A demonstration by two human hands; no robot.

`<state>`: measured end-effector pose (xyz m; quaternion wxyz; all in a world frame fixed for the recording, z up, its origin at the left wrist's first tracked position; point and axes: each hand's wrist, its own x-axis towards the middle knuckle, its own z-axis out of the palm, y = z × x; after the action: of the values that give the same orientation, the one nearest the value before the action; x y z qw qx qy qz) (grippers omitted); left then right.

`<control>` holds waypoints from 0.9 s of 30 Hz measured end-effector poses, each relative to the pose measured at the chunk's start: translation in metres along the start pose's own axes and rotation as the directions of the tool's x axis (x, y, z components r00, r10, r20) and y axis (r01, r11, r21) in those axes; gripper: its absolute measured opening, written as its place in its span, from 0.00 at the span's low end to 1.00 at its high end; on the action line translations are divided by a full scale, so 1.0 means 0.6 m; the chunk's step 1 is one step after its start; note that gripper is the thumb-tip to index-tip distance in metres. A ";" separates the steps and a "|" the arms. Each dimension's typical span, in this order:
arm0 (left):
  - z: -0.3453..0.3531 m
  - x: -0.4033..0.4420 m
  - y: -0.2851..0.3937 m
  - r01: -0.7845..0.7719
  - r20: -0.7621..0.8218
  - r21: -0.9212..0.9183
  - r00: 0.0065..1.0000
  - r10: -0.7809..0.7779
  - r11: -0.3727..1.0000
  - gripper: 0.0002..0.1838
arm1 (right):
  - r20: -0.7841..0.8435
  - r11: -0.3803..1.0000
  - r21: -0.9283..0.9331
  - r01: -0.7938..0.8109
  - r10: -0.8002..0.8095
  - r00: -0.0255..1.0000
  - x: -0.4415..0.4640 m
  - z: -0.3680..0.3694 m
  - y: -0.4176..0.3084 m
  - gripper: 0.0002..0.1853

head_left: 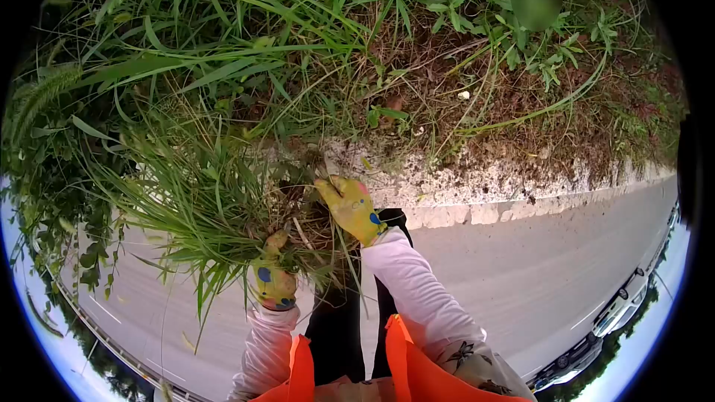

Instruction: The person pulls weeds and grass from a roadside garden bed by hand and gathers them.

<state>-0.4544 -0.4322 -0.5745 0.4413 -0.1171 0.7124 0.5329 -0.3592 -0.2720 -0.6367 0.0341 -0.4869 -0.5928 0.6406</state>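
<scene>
Both my hands wear yellow gloves with blue spots. My left hand [273, 277] is closed round a large clump of pulled grass [201, 208], low and left of centre. Its long green blades fan out to the left, and brown roots and dry stems hang on its right side. My right hand [348, 208] is at the clump's root end, fingers curled in against the dark soil and roots [302, 179]. The fingertips are partly hidden there.
Tall green grass [223, 22] and weeds cover the bank ahead. A pale concrete kerb [484, 205] strewn with soil runs along its foot. Behind it lies a grey road [521, 275] with parked vehicles [622, 301] at the lower right. Leafy vines [89, 246] hang at the left.
</scene>
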 end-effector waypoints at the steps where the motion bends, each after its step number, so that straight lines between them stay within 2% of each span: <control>1: 0.012 0.001 -0.001 0.058 -0.072 -0.185 0.995 -0.072 0.981 0.14 | -0.077 0.996 0.026 0.090 -0.088 0.993 -0.004 0.003 -0.007 0.18; 3: 0.023 -0.015 0.022 -0.072 0.161 0.038 0.985 0.065 0.997 0.15 | 0.067 0.917 -0.296 0.267 -0.258 0.964 -0.040 -0.016 -0.086 0.15; 4: 0.022 -0.024 0.017 -0.137 0.213 0.072 0.970 0.119 0.988 0.17 | 0.087 0.697 -0.465 0.546 -0.577 0.812 -0.050 0.018 -0.046 0.12; 5: 0.004 -0.030 -0.008 -0.135 0.252 0.031 0.960 0.123 0.990 0.18 | 0.305 0.675 -0.589 0.445 -0.324 0.896 -0.069 -0.009 -0.118 0.11; 6: 0.029 -0.035 0.009 0.056 0.234 -0.180 0.972 -0.012 0.982 0.19 | 0.321 0.620 -0.630 0.467 -0.339 0.884 -0.084 -0.007 -0.117 0.12; 7: 0.055 -0.040 0.027 0.222 0.211 -0.393 0.966 -0.148 0.892 0.20 | 0.301 0.545 -0.679 0.491 -0.404 0.864 -0.112 0.000 -0.124 0.14; 8: 0.091 -0.073 0.070 0.193 0.246 -0.441 0.965 -0.089 0.877 0.20 | 0.285 0.469 -0.726 0.502 -0.459 0.841 -0.122 -0.004 -0.136 0.17; 9: 0.104 -0.084 0.088 0.251 0.258 -0.466 0.956 -0.141 0.849 0.19 | 0.361 0.523 -0.719 0.458 -0.282 0.889 -0.134 -0.033 -0.198 0.16; 10: 0.101 -0.074 0.070 0.313 0.257 -0.512 0.945 -0.205 0.800 0.18 | 0.370 0.419 -0.739 0.528 -0.403 0.837 -0.152 -0.036 -0.187 0.14; 11: 0.078 -0.042 0.007 0.342 0.458 -0.652 0.889 -0.008 0.677 0.19 | 0.435 0.479 -0.678 0.557 -0.349 0.830 -0.173 -0.060 -0.226 0.16; 13: 0.110 -0.093 0.090 0.405 0.494 -0.623 0.867 -0.066 0.669 0.21 | 0.472 0.484 -0.660 0.574 -0.326 0.819 -0.198 -0.077 -0.238 0.18; 14: 0.118 -0.117 0.084 0.179 0.432 -0.628 0.890 0.147 0.757 0.22 | 0.482 0.491 -0.658 0.571 -0.307 0.820 -0.204 -0.088 -0.240 0.19; 15: 0.121 -0.147 0.079 -0.066 0.359 -0.617 0.863 0.355 0.784 0.24 | 0.490 0.499 -0.657 0.565 -0.287 0.823 -0.210 -0.098 -0.242 0.20; 16: 0.116 -0.137 0.088 0.291 0.512 -0.579 0.857 0.062 0.762 0.23 | 0.499 0.510 -0.655 0.558 -0.262 0.826 -0.211 -0.105 -0.242 0.22; 17: 0.112 -0.129 0.102 0.607 0.609 -0.519 0.756 -0.238 0.601 0.23 | 0.506 0.525 -0.651 0.548 -0.238 0.829 -0.211 -0.114 -0.241 0.23; 19: 0.107 -0.153 0.106 0.567 0.549 -0.325 0.765 -0.337 0.757 0.15 | 0.517 0.538 -0.656 0.529 -0.191 0.834 -0.212 -0.126 -0.238 0.25; 20: 0.100 -0.162 0.108 0.530 0.541 -0.266 0.774 -0.330 0.806 0.16 | 0.522 0.535 -0.667 0.518 -0.161 0.838 -0.212 -0.131 -0.238 0.27; 23: 0.085 -0.166 0.121 0.385 0.546 -0.213 0.809 -0.218 0.898 0.17 | 0.556 0.510 -0.678 0.529 -0.113 0.823 -0.199 -0.148 -0.265 0.29; 25: 0.071 -0.166 0.126 0.310 0.526 -0.197 0.834 -0.166 0.930 0.17 | 0.572 0.613 -0.571 0.546 -0.180 0.800 -0.185 -0.165 -0.302 0.29; 27: 0.056 -0.169 0.131 0.249 0.507 -0.176 0.852 -0.130 0.952 0.18 | 0.586 0.496 -0.613 0.614 -0.236 0.775 -0.172 -0.177 -0.285 0.24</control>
<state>-0.4284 -0.4020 -0.4476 0.6407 -0.0999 0.4940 0.5791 -0.3258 -0.2085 -0.4218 -0.1490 -0.1316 -0.9044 0.3774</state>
